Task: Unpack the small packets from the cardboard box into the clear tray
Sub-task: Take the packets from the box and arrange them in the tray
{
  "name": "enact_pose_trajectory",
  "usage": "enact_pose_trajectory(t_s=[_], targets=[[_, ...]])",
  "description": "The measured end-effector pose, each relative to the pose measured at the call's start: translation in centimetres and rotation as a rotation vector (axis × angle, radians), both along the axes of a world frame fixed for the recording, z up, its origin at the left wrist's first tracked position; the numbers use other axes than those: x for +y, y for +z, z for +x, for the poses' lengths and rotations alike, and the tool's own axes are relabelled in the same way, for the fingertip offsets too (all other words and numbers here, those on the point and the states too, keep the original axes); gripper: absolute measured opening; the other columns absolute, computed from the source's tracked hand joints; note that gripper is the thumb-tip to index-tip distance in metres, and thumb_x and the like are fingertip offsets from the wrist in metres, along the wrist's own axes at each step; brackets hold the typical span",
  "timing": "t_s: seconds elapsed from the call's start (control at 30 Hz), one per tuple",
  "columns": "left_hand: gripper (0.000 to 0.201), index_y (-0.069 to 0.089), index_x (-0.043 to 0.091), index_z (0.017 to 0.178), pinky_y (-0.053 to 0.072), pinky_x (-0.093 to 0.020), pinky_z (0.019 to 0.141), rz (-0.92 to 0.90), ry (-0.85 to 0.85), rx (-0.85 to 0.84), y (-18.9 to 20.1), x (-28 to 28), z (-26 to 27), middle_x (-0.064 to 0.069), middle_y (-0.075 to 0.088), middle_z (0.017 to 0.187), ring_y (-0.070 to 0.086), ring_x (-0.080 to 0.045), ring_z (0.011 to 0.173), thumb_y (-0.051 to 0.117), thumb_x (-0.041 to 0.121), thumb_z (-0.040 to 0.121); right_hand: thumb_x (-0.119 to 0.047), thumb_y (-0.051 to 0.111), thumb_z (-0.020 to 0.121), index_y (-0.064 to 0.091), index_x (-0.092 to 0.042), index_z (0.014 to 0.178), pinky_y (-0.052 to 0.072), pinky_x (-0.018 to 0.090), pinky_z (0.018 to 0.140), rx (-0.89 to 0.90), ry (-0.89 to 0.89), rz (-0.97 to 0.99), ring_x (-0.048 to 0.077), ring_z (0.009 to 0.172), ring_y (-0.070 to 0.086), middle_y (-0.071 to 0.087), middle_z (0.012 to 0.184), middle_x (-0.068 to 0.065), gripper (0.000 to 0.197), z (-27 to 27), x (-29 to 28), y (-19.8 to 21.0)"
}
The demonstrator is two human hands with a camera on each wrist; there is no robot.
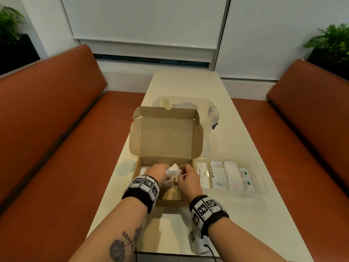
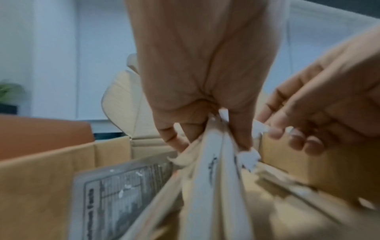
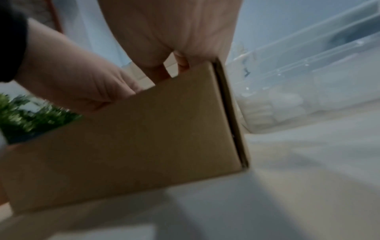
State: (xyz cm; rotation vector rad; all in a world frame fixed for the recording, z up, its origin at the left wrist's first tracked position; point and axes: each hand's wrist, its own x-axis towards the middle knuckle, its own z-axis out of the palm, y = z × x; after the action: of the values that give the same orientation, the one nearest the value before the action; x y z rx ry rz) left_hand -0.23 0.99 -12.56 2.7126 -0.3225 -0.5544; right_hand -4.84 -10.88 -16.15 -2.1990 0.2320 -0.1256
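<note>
While both hands work inside the open cardboard box (image 1: 166, 140), its lid stands propped at 12 o'clock, which keeps the interior reachable. Left hand (image 1: 156, 172) pinches a bundle of white packets (image 1: 173, 170) by the top edge, lifted above the box floor; the left wrist view shows fingers curled round it. Right hand (image 1: 186, 176) meets the bundle from 3 o'clock, fingertips curled at a packet corner, probably steadying or separating. Clear tray (image 1: 262, 178) sits at 3 o'clock, just beside the box on the desk (image 1: 188, 86), already holding rows of sachets, so the transfer path is short. A flat printed packet (image 2: 123, 194) remains in the box.
</note>
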Motion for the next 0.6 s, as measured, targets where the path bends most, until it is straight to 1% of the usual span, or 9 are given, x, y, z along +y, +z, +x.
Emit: enact_pose_trajectory(t_s=[0.1,0.17,0.2,0.27,0.37,0.43,0.5,0.53,0.6], targets=[[0.038,0.052,0.006,0.13,0.04,-0.034,0.096,-0.32,0.153,-0.054,0.3,0.3,0.5,-0.015,0.059,0.126,0.054,-0.03,0.116,0.054,0.02,0.095,-0.01,0.052,0.091,0.058,-0.013,0.109,0.052,0.031,0.082,-0.015,-0.06,0.118,0.017,0.085,0.06,0.063,0.097,0.003,0.02,0.3,-0.6,0.5],[0.035,0.053,0.005,0.127,0.043,-0.038,0.096,-0.536,0.264,-0.065,0.2,0.2,0.7,-0.016,0.061,0.12,0.056,-0.03,0.11,0.052,0.019,0.096,-0.014,0.054,0.092,0.059,-0.014,0.11,0.053,0.031,0.083,-0.013,-0.058,0.168,0.015,0.085,0.061,0.064,0.096,0.0,0.019,0.5,-0.8,0.9],[0.032,0.054,0.005,0.125,0.045,-0.04,0.095,-0.634,0.32,-0.057,0.1,0.1,0.8,-0.015,0.062,0.115,0.058,-0.03,0.106,0.052,0.018,0.096,-0.016,0.055,0.092,0.059,-0.014,0.109,0.054,0.032,0.085,-0.01,-0.05,0.19,0.015,0.088,0.061,0.064,0.097,0.0,0.018,0.7,-0.7,1.1],[0.029,0.055,0.004,0.122,0.047,-0.04,0.09,-0.792,0.424,-0.023,-0.1,-0.2,0.9,-0.014,0.063,0.109,0.06,-0.029,0.098,0.051,0.017,0.097,-0.017,0.058,0.091,0.06,-0.016,0.108,0.054,0.036,0.088,-0.003,-0.026,0.244,0.016,0.092,0.063,0.065,0.098,0.001,0.018,1.0,-0.6,1.6],[0.03,0.052,0.0,0.124,0.048,-0.041,0.089,-0.962,0.536,0.066,-0.6,-0.6,1.1,-0.02,0.063,0.112,0.062,-0.03,0.095,0.051,0.013,0.097,-0.014,0.062,0.088,0.06,-0.015,0.109,0.054,0.037,0.087,-0.009,-0.007,0.282,0.018,0.092,0.064,0.067,0.097,0.003,0.021,1.5,-0.4,2.3],[0.03,0.051,-0.001,0.125,0.05,-0.045,0.088,-1.068,0.612,0.143,-1.0,-0.9,1.1,-0.025,0.062,0.115,0.062,-0.034,0.096,0.05,0.01,0.097,-0.014,0.064,0.085,0.061,-0.015,0.108,0.054,0.028,0.082,-0.013,-0.003,0.242,0.015,0.087,0.063,0.065,0.09,-0.001,0.023,1.7,-0.5,2.5],[0.03,0.048,-0.001,0.126,0.052,-0.043,0.08,-1.165,0.699,0.192,-1.5,-1.0,1.2,-0.025,0.061,0.113,0.061,-0.033,0.093,0.048,0.008,0.097,-0.017,0.068,0.083,0.06,-0.018,0.105,0.051,0.018,0.071,0.025,0.021,0.219,0.009,0.079,0.06,0.062,0.084,-0.006,0.023,1.5,-0.6,2.5],[0.029,0.047,0.0,0.126,0.052,-0.04,0.076,-1.206,0.739,0.202,-1.7,-1.0,1.2,-0.024,0.06,0.111,0.061,-0.032,0.091,0.047,0.007,0.098,-0.017,0.07,0.082,0.06,-0.019,0.103,0.052,0.019,0.069,0.056,0.05,0.234,0.008,0.078,0.06,0.063,0.085,-0.006,0.024,1.3,-0.6,2.4],[0.027,0.046,0.002,0.125,0.052,-0.038,0.072,-1.283,0.795,0.219,-1.9,-0.9,1.3,-0.02,0.059,0.106,0.063,-0.03,0.085,0.044,0.005,0.099,-0.014,0.074,0.078,0.062,-0.018,0.106,0.056,0.026,0.076,0.11,0.12,0.243,0.009,0.081,0.061,0.065,0.093,-0.004,0.031,0.9,-0.5,2.1]])
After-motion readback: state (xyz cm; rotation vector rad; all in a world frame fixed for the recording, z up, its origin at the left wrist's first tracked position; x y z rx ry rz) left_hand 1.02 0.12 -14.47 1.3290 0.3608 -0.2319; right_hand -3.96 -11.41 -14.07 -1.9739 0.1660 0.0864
